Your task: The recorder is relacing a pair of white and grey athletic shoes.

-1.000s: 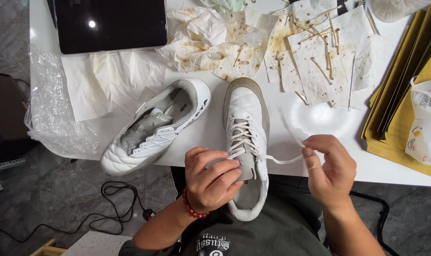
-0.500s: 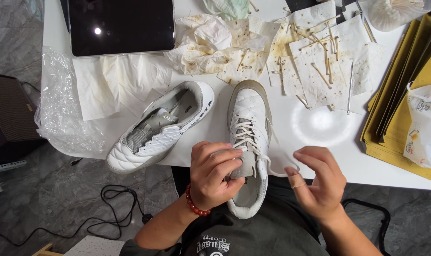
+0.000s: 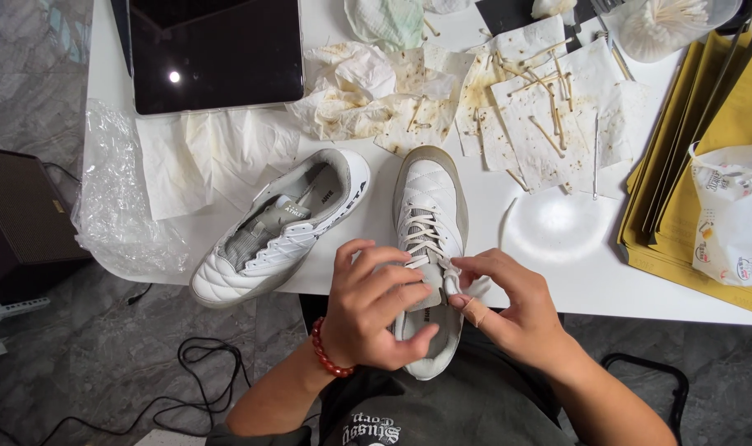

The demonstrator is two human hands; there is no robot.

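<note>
Leftmost, a crumpled sheet of clear plastic film (image 3: 120,206) hangs over the edge of the white table (image 3: 591,281), and above it, in the upper left of the frame, a dark glossy tablet (image 3: 215,51) lies flat. Just right of the film, a white quilted leather shoe without laces (image 3: 277,231) rests on its side, its toe at the lower left over the table edge and its opening turned up. Near the lower centre, the left hand (image 3: 372,310), with a red bead bracelet (image 3: 326,351) at the wrist, curls around the rear half of a second white leather shoe with white laces (image 3: 430,206), fingers wrapped over its tongue and thumb under its side. That shoe points toward the top of the frame, its toe on the table and its heel past the edge over the person's lap. Beside it, the right hand (image 3: 508,310) is partly closed, thumb and forefinger pinching the white lace end (image 3: 459,281) just beside the tongue. Above, stained tissues and paper squares strewn with used cotton swabs (image 3: 549,116) cover the upper centre. Far right, yellow envelopes (image 3: 706,190) lie stacked under a white printed plastic bag (image 3: 735,215).
</note>
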